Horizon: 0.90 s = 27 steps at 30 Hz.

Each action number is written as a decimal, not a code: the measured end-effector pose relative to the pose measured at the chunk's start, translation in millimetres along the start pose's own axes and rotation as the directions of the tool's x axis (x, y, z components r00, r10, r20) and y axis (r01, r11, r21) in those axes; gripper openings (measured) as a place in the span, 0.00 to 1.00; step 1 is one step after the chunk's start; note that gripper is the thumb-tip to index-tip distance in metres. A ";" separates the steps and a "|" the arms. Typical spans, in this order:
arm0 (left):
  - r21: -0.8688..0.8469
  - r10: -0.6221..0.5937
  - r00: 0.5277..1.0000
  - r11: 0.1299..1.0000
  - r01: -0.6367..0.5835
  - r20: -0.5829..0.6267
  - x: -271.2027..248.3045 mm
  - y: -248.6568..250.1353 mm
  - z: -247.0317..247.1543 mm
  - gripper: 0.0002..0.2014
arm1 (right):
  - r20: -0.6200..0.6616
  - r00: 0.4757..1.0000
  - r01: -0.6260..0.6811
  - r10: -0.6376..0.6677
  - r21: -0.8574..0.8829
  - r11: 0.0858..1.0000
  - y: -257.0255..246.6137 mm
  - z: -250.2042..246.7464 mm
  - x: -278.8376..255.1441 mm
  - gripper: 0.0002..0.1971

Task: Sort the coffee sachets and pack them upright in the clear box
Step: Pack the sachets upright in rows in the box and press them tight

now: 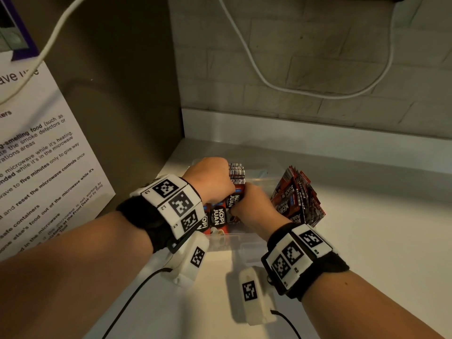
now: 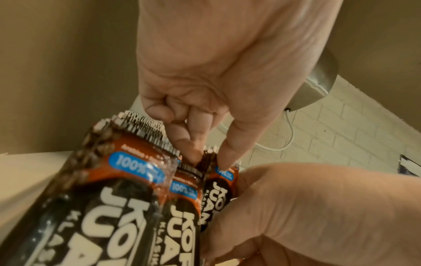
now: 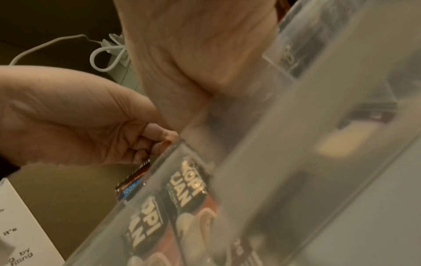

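Inside the clear box [image 1: 247, 243], the left hand [image 1: 208, 179] and right hand [image 1: 254, 204] are meeting, both pinching the standing coffee sachets [image 1: 221, 216] by their tops. Just right of the box, a loose stack of sachets [image 1: 298, 199] is waiting. If either pinch loosens, the unsupported row is likely to topple flat.

Head view steeply downward, wrist views close (from below), all sharing sachets [image 1: 221, 214].
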<state>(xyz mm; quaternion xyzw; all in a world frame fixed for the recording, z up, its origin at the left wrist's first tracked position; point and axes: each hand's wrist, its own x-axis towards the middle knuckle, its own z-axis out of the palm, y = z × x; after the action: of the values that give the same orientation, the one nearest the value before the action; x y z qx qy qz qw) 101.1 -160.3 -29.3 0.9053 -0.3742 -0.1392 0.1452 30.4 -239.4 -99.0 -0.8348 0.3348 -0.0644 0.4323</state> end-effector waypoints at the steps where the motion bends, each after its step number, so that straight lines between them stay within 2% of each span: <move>1: -0.002 -0.001 1.000 1.000 0.001 -0.001 0.5 -0.3 0.5 0.11 | 0.008 1.000 0.000 0.000 0.003 1.000 -0.7 -0.2 -0.5 0.16; 7: 0.017 0.016 1.000 1.000 -0.016 -0.004 1.7 -1.1 1.1 0.12 | 0.053 0.998 -0.033 0.032 0.006 0.999 -2.1 -2.0 -2.6 0.22; 22: 0.092 0.027 0.999 0.995 -0.023 -0.047 1.0 -2.8 -8.1 0.23 | 0.081 0.995 -0.066 0.062 0.043 0.997 -4.8 -6.7 -6.0 0.24; 25: 0.102 0.019 0.998 0.995 -0.012 -0.067 0.2 -4.1 -12.2 0.27 | 0.078 0.995 -0.060 0.055 0.065 0.996 -6.8 -6.4 -7.8 0.21; 27: 0.093 0.010 0.997 0.996 -0.003 -0.078 0.9 -5.8 -15.8 0.28 | 0.073 0.997 -0.044 0.038 0.089 0.995 -6.3 -6.6 -7.7 0.14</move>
<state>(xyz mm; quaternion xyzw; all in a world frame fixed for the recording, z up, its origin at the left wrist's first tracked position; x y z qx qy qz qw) 111.0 -154.5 -17.1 0.9145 -0.3774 -0.0854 0.1179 25.0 -236.6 -88.7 -0.8090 0.3331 -0.0410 0.4826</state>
